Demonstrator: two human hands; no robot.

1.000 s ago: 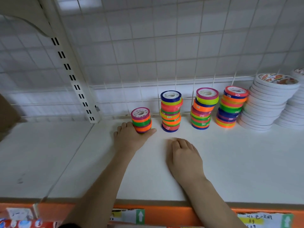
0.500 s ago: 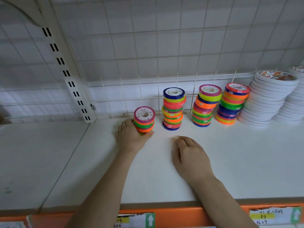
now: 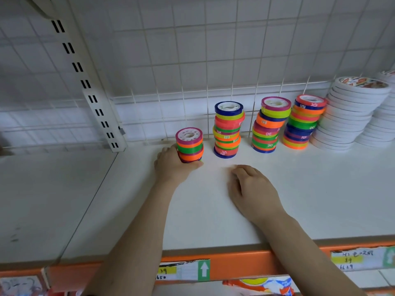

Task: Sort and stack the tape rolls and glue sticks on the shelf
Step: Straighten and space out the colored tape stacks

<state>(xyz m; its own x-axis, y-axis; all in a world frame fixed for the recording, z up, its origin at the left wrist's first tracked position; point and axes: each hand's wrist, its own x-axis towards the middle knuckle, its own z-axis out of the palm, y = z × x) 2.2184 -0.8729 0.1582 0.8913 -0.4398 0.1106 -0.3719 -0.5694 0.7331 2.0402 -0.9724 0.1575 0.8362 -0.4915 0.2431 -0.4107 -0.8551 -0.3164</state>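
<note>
A white wire grid point(image 3: 192, 60) backs a smooth, matte white shelf point(image 3: 310, 199) with an orange front strip point(image 3: 235, 267) carrying paper price labels, and a slotted metal upright point(image 3: 94, 99) slants down to the shelf at the left; seen from the head camera, four stacks of small coloured tape rolls stand in a row near the back wall, each roll a flat ring with a white plastic core and a glossy band in pink, orange, green, yellow, red or blue; the short stack point(image 3: 189, 145) on the left is a few rolls high, and the left hand point(image 3: 174, 165) grips it from the near and left side, fingers curled round its left flank and the thumb lying along the shelf at its base on the right, so the lowest rolls are partly hidden behind the hand; just beside it to the right, apart from the fingers, stands a taller stack point(image 3: 227, 130) with a blue roll on top, its rolls slightly offset; further right a third stack point(image 3: 270, 124) leans unevenly, touching or nearly touching a fourth stack point(image 3: 303, 124) tilted toward it; next come tall stacks of larger white tape rolls point(image 3: 350, 114) with a printed top face, reaching the frame's right edge; the right hand point(image 3: 252, 189) rests palm-down on the bare shelf in front of the taller stack, well apart from every roll, fingers loosely bent and holding nothing
</note>
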